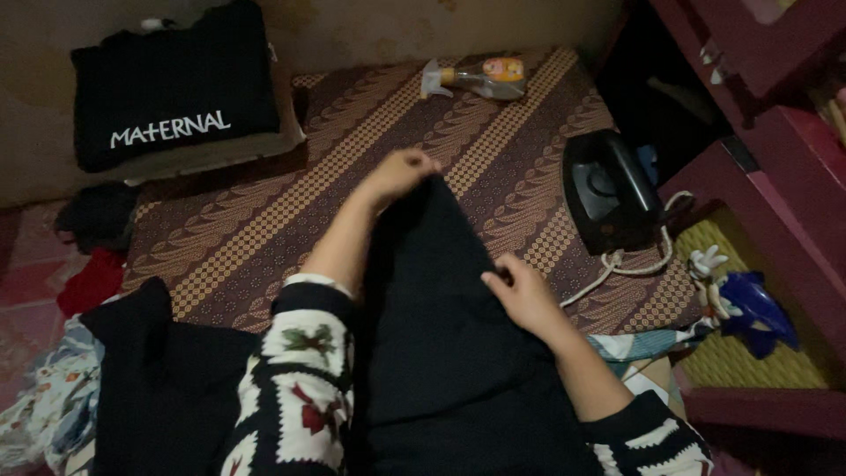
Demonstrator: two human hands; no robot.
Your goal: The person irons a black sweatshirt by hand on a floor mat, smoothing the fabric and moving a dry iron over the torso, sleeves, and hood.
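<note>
The dark garment (441, 335) lies in the middle of the patterned mat (264, 220), running from the person's lap toward 12 o'clock; the left hand (401, 172) is closed in a pinch on its far edge, and the right hand (524, 295) is closed on its side edge at about 3 o'clock. To do this step well, I think both grips should pull gently apart so the cloth becomes flat and without folds; the edges should be kept straight along the mat's stripes. The black iron (608, 189) rests at 2 o'clock, well apart from the cloth; the spray bottle (476, 78) lies near 12 o'clock; a folded black garment (172, 84) sits at 10 o'clock.
</note>
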